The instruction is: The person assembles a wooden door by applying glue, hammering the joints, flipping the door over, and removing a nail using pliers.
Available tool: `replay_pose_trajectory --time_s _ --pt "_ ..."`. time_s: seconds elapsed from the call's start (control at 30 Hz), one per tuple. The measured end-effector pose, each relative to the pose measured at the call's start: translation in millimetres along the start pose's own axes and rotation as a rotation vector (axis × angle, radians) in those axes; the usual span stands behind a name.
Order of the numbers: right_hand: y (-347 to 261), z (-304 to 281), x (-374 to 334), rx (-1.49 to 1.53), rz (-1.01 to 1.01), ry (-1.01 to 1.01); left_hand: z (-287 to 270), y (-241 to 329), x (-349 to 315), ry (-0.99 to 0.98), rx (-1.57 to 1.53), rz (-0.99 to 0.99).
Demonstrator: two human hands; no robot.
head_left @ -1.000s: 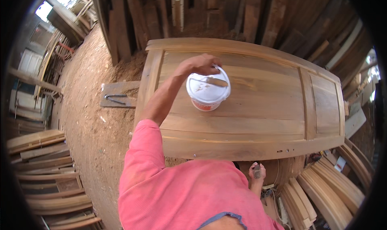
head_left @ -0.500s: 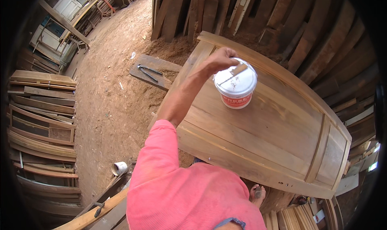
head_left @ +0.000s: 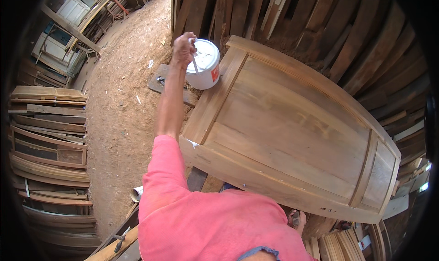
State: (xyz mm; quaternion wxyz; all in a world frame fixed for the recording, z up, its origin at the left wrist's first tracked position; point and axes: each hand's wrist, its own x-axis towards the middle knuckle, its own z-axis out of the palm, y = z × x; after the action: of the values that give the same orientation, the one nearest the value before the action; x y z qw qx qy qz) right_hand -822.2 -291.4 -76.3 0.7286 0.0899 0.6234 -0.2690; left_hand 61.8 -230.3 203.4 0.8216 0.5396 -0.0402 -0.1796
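Note:
My left hand (head_left: 184, 48) is closed on the wire handle of a white plastic bucket (head_left: 203, 80) with a lid and a red label. The bucket is at the far left corner of a wooden panel door (head_left: 283, 124), partly in front of a short board (head_left: 160, 73). Whether it touches the door is not clear. Low beside my body, past the door's near edge, my right hand (head_left: 299, 219) is partly hidden by my shirt. Its fingers are around a small grey block-like piece (head_left: 295, 218) that I cannot make out well.
Planks (head_left: 329, 28) lean upright behind the door. Stacked timber and frames (head_left: 50, 146) line the left side of the dusty ground (head_left: 114, 124). A white container (head_left: 136, 194) lies by my left side. A dark tool (head_left: 160, 80) lies on the short board, mostly hidden.
My left hand has carried the bucket left and away from the middle of the door to its far left corner. The pincer-like tool on the board is now mostly covered.

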Motion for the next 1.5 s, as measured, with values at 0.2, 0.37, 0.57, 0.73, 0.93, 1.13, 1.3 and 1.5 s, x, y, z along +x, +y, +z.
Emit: replay_pose_trajectory --time_s 0.2,0.37,0.57,0.73,0.93,1.13,1.3,1.5 --pt "5 33 -29 -0.187 -0.046 0.023 -75 23 43 0.026 -0.103 0.070" --pt "8 42 -31 -0.244 -0.070 0.034 -109 32 45 0.143 -0.081 0.030" --pt "10 46 -44 -0.390 -0.100 -0.087 -124 63 37 0.253 0.071 -0.050" --pt "7 48 -41 -0.359 -0.076 -0.019 -138 77 36 0.258 0.157 -0.051" --pt "7 46 -40 -0.353 -0.075 0.021 -152 69 27 0.342 0.272 0.009" --pt "14 48 -34 -0.367 -0.049 0.032 -187 39 41 0.177 0.742 0.223" --pt "18 39 -28 -0.316 -0.045 0.062 -163 30 46 0.409 1.310 0.369" --pt "13 21 -2 -0.258 0.071 -0.024 -108 -3 -21 0.595 1.675 0.849"
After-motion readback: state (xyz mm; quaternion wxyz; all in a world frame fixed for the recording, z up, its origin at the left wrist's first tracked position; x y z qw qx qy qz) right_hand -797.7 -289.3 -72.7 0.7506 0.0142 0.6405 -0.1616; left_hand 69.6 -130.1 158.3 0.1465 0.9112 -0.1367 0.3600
